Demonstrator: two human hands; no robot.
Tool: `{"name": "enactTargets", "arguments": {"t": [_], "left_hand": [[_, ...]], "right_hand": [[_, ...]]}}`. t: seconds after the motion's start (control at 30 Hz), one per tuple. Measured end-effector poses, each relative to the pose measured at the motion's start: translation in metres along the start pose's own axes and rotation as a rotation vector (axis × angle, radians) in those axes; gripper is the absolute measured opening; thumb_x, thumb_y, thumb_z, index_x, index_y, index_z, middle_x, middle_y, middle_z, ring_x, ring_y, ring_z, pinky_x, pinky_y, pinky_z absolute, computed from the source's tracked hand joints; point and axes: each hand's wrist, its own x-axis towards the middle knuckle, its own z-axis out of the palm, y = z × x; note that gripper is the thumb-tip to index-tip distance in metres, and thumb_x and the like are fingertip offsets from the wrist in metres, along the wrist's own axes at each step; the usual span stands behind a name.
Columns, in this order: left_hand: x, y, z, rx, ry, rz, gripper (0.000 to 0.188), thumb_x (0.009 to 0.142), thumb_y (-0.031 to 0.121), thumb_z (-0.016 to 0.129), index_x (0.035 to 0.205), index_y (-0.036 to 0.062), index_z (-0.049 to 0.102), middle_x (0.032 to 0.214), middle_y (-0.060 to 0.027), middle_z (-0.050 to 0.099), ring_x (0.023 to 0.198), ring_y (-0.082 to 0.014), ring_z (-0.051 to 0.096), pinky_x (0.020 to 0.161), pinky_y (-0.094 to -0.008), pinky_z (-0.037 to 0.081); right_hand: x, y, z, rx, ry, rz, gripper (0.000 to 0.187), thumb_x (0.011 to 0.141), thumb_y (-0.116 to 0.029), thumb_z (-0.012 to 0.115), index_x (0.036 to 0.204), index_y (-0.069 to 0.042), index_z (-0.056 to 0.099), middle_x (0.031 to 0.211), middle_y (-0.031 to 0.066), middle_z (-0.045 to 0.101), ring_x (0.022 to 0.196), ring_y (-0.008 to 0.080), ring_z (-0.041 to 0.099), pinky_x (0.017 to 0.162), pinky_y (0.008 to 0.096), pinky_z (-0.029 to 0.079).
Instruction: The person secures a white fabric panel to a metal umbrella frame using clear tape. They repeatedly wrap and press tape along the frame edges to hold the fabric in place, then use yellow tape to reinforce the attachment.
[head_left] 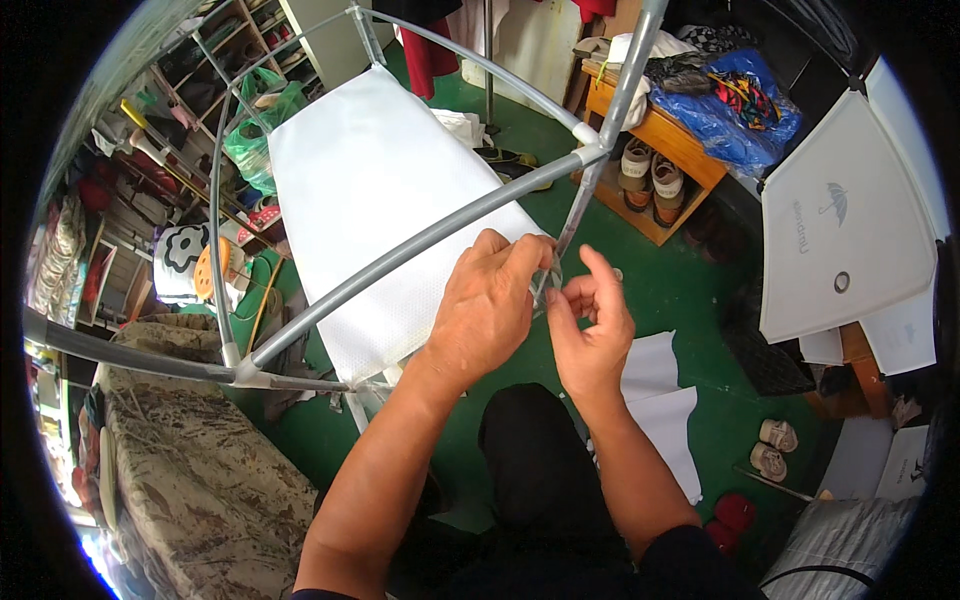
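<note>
A: Bare hands meet at a metal frame (140, 360) above a green floor (720, 350). Where is the white panel (390, 190)?
B: It lies inside the frame, sloping away from the wearer, its near right corner tucked close to the left hand (478, 305) and an upright tube (581, 205).

A: And the fingers?
B: The left hand's are curled in around the corner; their tips are hidden, so whether they grip panel, tube or both cannot be told. The right hand (588, 330) faces it, index finger raised, thumb bent toward a pale, glossy strip (543, 283) at the tube. Whether the thumb pinches that strip is unclear.

A: How does the panel look likely to handle?
B: Light for its breadth, judging by its thin edge, and flexible rather than rigid. The finely textured face is probably a little slippery, and a sharp fold could crease it.

A: Best hold?
B: By an edge near a corner, palm flat beneath for support. The tube seems the stiff part, better for steadying; the strip, thin and narrow, suits a fingertip pinch near its end.
</note>
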Motion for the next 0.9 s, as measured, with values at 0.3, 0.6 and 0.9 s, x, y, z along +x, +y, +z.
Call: {"name": "enactTargets", "arguments": {"t": [0.3,0.6,0.9], "left_hand": [[0.004,-0.003,-0.007,-0.149,-0.051,-0.104,0.038,0.078,-0.014,0.047,0.112,0.0005,0.051,0.116,-0.0167,0.065,0.101,-0.0379,0.056,0.092,-0.0444,0.047],[-0.004,-0.002,-0.011,-0.185,-0.029,-0.106,0.035,0.080,-0.012,0.049,0.112,-0.0009,0.053,0.110,-0.0171,0.064,0.102,-0.0367,0.056,0.091,-0.0451,0.048],[-0.004,-0.001,-0.006,-0.108,-0.001,-0.055,0.039,0.077,-0.014,0.050,0.114,-0.0020,0.055,0.111,-0.0170,0.062,0.103,-0.0361,0.056,0.090,-0.0444,0.049]], "right_hand": [[-0.020,0.003,0.006,0.436,-0.224,0.590,0.027,0.098,-0.027,0.066,0.107,-0.003,0.058,0.087,-0.0005,0.059,0.074,0.0078,0.054,0.065,0.0242,0.043],[-0.007,0.004,0.019,0.388,0.018,0.285,0.030,0.091,0.001,0.071,0.117,0.000,0.055,0.092,0.0007,0.058,0.076,0.0065,0.057,0.064,0.0223,0.048],[0.004,0.010,0.010,-0.150,-0.027,-0.172,0.021,0.087,0.006,0.067,0.107,-0.001,0.068,0.093,0.0087,0.063,0.074,0.0167,0.064,0.065,0.0283,0.052]]}}
